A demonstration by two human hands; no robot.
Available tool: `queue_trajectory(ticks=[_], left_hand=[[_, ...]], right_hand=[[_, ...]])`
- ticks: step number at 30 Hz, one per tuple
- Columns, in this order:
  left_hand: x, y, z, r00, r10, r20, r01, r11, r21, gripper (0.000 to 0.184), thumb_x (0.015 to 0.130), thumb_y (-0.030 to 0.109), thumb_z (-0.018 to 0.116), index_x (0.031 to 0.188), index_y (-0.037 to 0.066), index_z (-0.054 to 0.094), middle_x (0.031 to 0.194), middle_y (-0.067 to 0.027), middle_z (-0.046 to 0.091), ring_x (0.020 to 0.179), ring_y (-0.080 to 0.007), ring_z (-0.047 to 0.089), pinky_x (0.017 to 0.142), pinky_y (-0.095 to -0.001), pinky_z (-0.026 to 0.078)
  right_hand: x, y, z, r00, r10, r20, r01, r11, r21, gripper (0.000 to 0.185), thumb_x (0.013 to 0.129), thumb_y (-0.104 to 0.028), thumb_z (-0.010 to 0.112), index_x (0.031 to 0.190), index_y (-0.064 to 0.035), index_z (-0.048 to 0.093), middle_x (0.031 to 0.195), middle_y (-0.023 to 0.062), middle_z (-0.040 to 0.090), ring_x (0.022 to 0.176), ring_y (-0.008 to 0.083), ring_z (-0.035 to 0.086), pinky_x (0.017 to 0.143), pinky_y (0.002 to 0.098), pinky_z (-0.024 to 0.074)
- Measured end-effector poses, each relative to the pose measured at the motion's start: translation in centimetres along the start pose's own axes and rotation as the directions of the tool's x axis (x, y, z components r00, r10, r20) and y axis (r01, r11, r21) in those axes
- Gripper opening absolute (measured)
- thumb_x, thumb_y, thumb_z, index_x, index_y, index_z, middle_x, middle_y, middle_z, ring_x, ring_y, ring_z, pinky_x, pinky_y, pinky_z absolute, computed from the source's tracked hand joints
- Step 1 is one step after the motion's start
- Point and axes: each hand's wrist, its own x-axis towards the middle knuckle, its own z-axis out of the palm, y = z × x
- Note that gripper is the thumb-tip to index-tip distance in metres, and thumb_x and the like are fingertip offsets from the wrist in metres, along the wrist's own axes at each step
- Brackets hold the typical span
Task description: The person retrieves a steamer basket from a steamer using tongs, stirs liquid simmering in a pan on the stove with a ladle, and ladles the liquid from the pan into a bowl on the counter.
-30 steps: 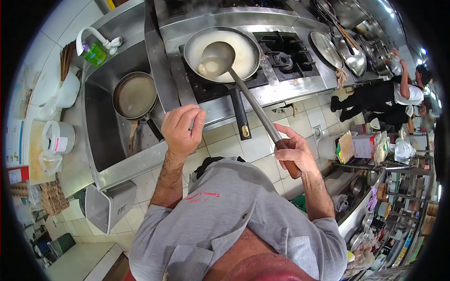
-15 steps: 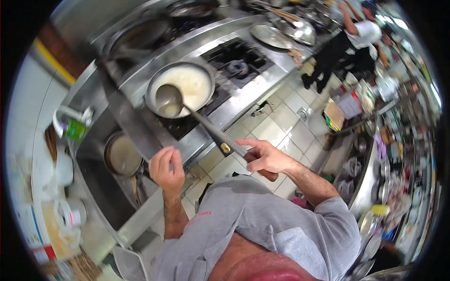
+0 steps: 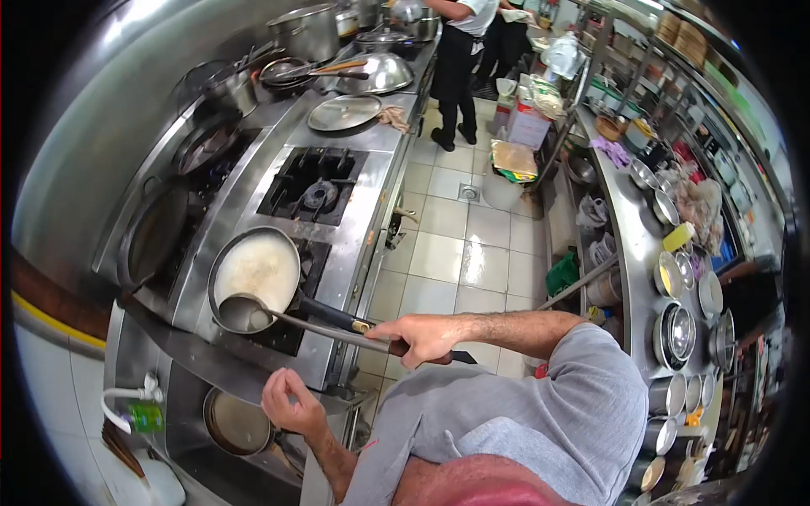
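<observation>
My right hand [image 3: 420, 337] is wrapped round the handle of a long metal ladle [image 3: 321, 329]. The ladle's bowl rests at the lower edge of a frying pan [image 3: 214, 282], over its whitish liquid [image 3: 260, 268]. Under the pan is a stove burner, and the pan's black handle [image 3: 333, 315] runs close beside the ladle's shaft. My left hand [image 3: 292, 401] is raised near the counter edge between stove and sink, its fingers curled; whether anything is in them is too small to tell.
A second pan [image 3: 239, 422] lies in the sink below green soap [image 3: 146, 417]. Past the free burner [image 3: 320, 196] are a round lid [image 3: 344, 112] and a wok [image 3: 380, 73]. Two people [image 3: 460, 72] stand at the far end. Bowls line the right-hand shelf [image 3: 629, 253].
The view has turned toward the right and the far end of the kitchen. The ladle's bowl has moved to the pan's near edge, still held by my right hand.
</observation>
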Motion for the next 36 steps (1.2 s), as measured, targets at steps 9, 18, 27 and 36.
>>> queue_trajectory(ticks=[9,18,27,36], left_hand=[[0.2,0.7,-0.5,0.998,-0.062,0.008,0.062,0.994,-0.091,0.009,0.084,0.009,0.058,0.078,0.003,0.060,0.083,-0.0064,0.063,0.065,-0.0208,0.055,0.060,-0.0327,0.040],[0.0,0.4,-0.9,0.962,-0.274,0.019,0.256,0.870,-0.422,0.015,0.090,0.006,0.050,0.090,-0.007,0.058,0.091,-0.0128,0.059,0.079,-0.0212,0.056,0.071,-0.0314,0.046],[1.5,6.9,1.3,0.976,-0.190,0.103,0.215,0.831,-0.513,0.022,0.093,0.013,0.047,0.093,-0.006,0.059,0.092,-0.0113,0.058,0.076,-0.0167,0.051,0.068,-0.0266,0.043],[2.0,17.7,5.3,0.994,0.056,0.093,0.044,0.575,-0.817,0.021,0.094,0.011,0.045,0.088,-0.006,0.057,0.091,-0.0126,0.057,0.071,-0.0149,0.047,0.066,-0.0259,0.041]], right_hand=[[-0.8,-2.5,1.6,0.995,0.102,-0.002,-0.102,0.991,0.087,0.075,0.064,-0.004,0.055,0.134,0.0017,0.028,0.074,0.0104,0.056,0.059,0.0193,0.056,0.057,0.0314,0.0466],[0.7,-0.1,3.5,0.992,-0.040,-0.124,0.065,0.976,0.206,0.073,0.058,-0.001,0.057,0.127,0.0076,0.036,0.067,0.0124,0.058,0.047,0.0176,0.054,0.044,0.0314,0.0433],[1.8,1.1,4.6,0.981,0.101,-0.165,0.065,0.631,0.773,0.056,0.058,0.003,0.060,0.112,0.0029,0.047,0.057,0.0073,0.052,0.039,0.0151,0.048,0.035,0.0284,0.0353],[-9.3,1.5,3.4,0.960,0.059,-0.273,0.266,0.108,0.958,0.035,0.060,0.002,0.062,0.092,-0.0078,0.049,0.055,0.0072,0.052,0.035,0.0149,0.045,0.035,0.0284,0.0303]])
